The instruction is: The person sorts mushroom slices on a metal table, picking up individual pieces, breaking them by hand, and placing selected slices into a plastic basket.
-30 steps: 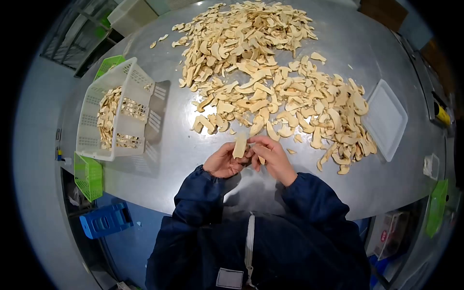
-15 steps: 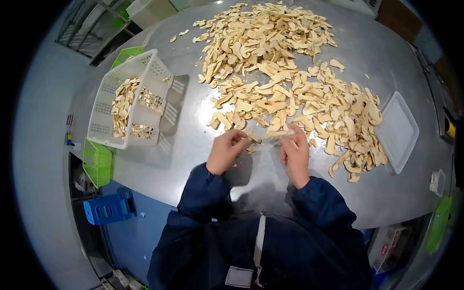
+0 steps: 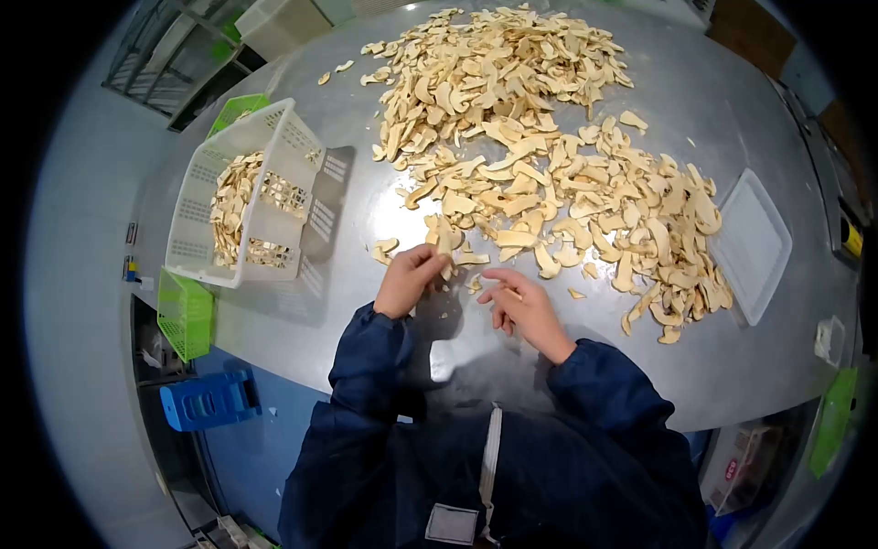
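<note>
My left hand (image 3: 409, 280) is closed, thumb and fingers pinching a pale mushroom slice (image 3: 445, 240) that points away from me. Just to the right, my right hand (image 3: 529, 316) hovers over the bare metal with its index finger stretched toward the left hand. Its fingers are apart and nothing shows in them. Beyond both hands spreads a large heap of sliced mushrooms (image 3: 498, 69), cream with tan edges, thinning out toward me and to the right. A few small pieces lie between my hands.
On the left of the steel table (image 3: 352, 215) stands a white perforated basket (image 3: 203, 188) partly filled with slices. Green baskets (image 3: 186, 314) sit beside it. A shallow white tray (image 3: 754, 247) lies at the right. Below the table edge is a blue plastic stool (image 3: 208, 400).
My left hand has shifted slightly left and now holds a slice upright. My right hand has drawn back toward me and left, its fingers spreading. Some slices near the hands have moved.
</note>
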